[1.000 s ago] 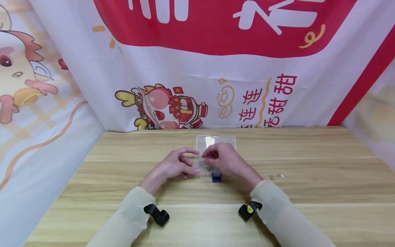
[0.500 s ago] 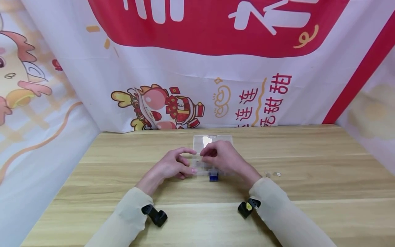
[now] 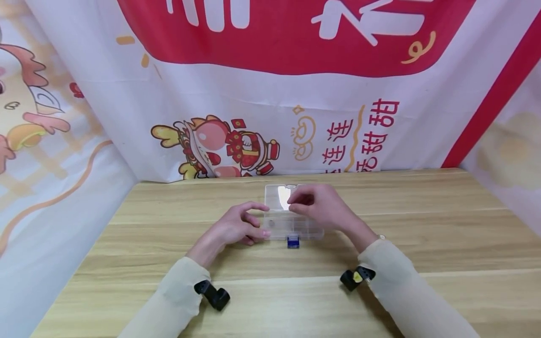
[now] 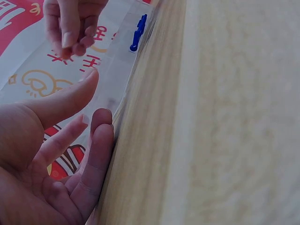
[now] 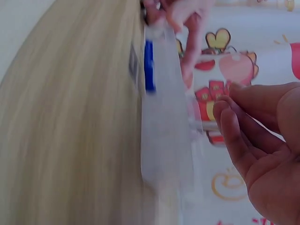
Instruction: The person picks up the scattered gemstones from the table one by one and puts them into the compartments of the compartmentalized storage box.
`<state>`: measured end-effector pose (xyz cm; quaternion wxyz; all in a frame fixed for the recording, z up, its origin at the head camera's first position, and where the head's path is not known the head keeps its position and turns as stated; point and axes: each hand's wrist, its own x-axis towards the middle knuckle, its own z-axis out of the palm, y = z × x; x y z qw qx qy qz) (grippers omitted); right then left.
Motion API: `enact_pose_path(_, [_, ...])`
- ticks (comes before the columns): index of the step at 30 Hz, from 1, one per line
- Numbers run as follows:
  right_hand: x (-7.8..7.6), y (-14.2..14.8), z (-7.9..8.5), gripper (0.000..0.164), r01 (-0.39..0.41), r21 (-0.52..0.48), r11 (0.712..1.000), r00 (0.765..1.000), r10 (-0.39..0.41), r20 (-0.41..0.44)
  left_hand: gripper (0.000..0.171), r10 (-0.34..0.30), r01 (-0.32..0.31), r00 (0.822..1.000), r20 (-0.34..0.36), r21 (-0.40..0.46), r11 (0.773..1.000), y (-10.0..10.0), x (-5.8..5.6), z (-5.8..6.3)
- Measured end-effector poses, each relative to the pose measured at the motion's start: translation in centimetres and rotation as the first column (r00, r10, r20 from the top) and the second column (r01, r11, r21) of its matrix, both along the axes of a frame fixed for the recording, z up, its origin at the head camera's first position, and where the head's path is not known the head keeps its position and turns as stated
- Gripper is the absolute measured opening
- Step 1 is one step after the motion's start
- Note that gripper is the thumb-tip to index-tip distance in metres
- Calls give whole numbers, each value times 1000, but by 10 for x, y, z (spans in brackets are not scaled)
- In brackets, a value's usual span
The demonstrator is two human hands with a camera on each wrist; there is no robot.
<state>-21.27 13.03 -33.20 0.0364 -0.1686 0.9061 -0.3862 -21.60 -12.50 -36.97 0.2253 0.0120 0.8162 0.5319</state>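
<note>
A clear plastic compartment box (image 3: 276,232) stands on the table with its lid (image 3: 272,197) raised at the back. A blue clasp (image 3: 293,241) shows at the middle of its front edge. A tiny dark spot is visible inside the left compartment. My left hand (image 3: 236,225) rests at the box's left end, thumb at the front corner and index finger toward the hinge. Above the right half of the box hovers my right hand (image 3: 319,204), its fingers loosely bent; thumb and index tips come close together in the right wrist view (image 5: 262,126), with nothing visible between them.
A small round silvery disc (image 3: 382,236) lies on the wooden table (image 3: 444,249), beside my right sleeve. A white and red printed cloth (image 3: 253,89) hangs behind the table's far edge.
My right hand has moved right and slightly up from over the left compartment, baring the box's inside. Its forearm now covers part of where the discs lie. The left hand stays put.
</note>
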Motion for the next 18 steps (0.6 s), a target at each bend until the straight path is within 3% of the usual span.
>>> enact_pose_path(14, [11,101,-8,16,85,84,993,996,-84,-10,58,-5,5,1000,-13,-6,1000,-1,1,1])
enact_pose_path(18, [14,122,-11,14,62,111,992,998,-64,20,58,-10,10,1000,-10,-3,1000,-1,1,0])
